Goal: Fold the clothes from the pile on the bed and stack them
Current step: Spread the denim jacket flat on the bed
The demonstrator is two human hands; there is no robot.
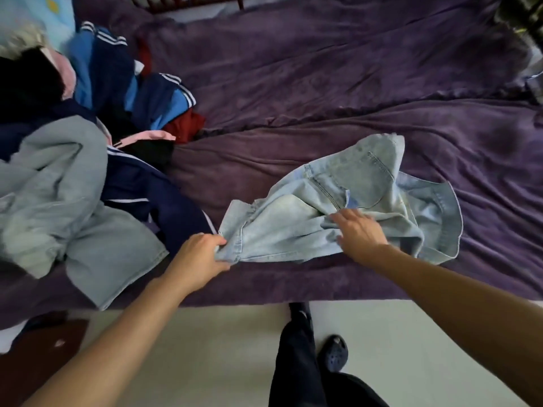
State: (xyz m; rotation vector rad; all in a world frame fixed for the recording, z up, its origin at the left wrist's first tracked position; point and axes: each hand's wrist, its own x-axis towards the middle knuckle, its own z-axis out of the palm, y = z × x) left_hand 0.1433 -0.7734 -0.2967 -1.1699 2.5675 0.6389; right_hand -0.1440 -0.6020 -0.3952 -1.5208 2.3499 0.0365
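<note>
Here one bed (323, 69) fills most of the view, covered by a wrinkled purple blanket that runs to its near edge. On its left side lies one pile (97, 118) of unfolded clothes: at least two navy and blue pieces with white stripes, one dark red piece, one black piece trimmed with pink, and one large pale denim garment (58, 201) sprawled at the front of the pile, its hem reaching the bed's near edge. How many items the pile holds in all cannot be told.

Apart from the pile, near the middle of the bed's front edge, lies one light-blue denim piece (346, 207), crumpled, with a pocket seam showing on top and a hem curling at its right end.

Two bare arms reach in from below. The left hand (199, 257) is clenched on the denim piece's left corner, pinching the bunched cloth. The right hand (360, 233) rests flat on its middle, fingers spread, gripping nothing.

Below the bed, on the pale floor, stand one dark trouser leg (296, 362) and one dark shoe (335, 352).
</note>
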